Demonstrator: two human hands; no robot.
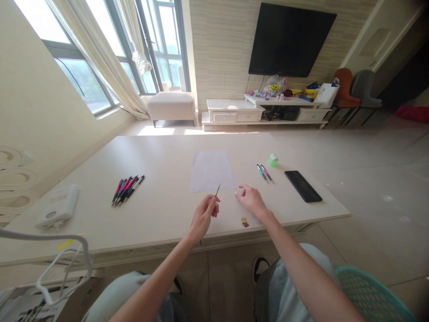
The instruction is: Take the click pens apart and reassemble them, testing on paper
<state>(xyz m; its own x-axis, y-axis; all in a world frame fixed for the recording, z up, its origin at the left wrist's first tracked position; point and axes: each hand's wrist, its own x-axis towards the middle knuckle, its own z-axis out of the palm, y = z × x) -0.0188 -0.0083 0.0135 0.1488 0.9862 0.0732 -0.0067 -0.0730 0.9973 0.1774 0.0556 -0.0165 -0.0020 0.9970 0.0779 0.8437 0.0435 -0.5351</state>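
My left hand is closed in a pinch on a thin dark pen refill that points up toward the sheet of white paper. My right hand hovers just right of it, fingers curled, pinching a tiny part I cannot make out at its fingertips. Both hands are over the pale table near its front edge. A bundle of several pens lies to the left. Two pens lie to the right of the paper.
A black phone and a small green object sit at the right. A little cartoon sticker is near the front edge. A white device lies far left. A teal basket stands by my right knee.
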